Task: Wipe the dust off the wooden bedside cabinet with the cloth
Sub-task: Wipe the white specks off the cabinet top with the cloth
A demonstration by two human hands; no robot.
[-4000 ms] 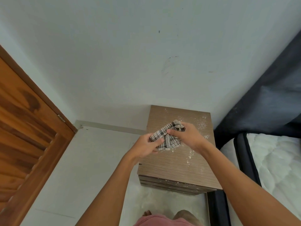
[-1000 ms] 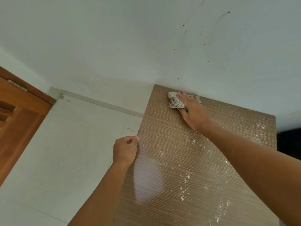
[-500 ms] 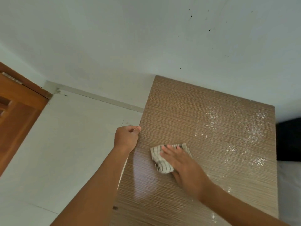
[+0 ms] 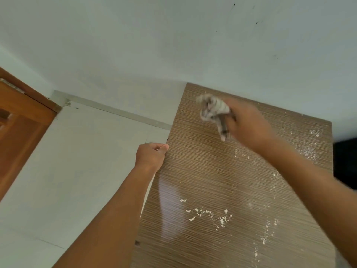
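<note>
The wooden bedside cabinet (image 4: 202,171) fills the lower right of the view. The long axis of its striped brown top runs from the near edge away to the wall (image 4: 173,45), slanting a little rightward as it goes, and its far edge meets that wall. Nearest on the top lie white clumps of dust (image 4: 210,214), with thinner specks trailing up the right side.

Farther along, the left hand (image 4: 150,156) holds the cabinet's left edge. Its fingers are curled in against the side and the thumb tip rests on the rim.

Beyond it, near the far left corner of the top, the right hand (image 4: 249,128) clenches a bunched checked cloth (image 4: 212,110). The wad sticks out past the fingers toward the wall and a tail points back toward the near side. Both are blurred, so I cannot tell whether the cloth touches the wood. The right forearm crosses over the dusty right half of the top and hides part of it.

To the left are a pale floor (image 4: 77,161) and a wooden door (image 4: 21,122). A dark shape (image 4: 344,163) sits at the cabinet's right.
</note>
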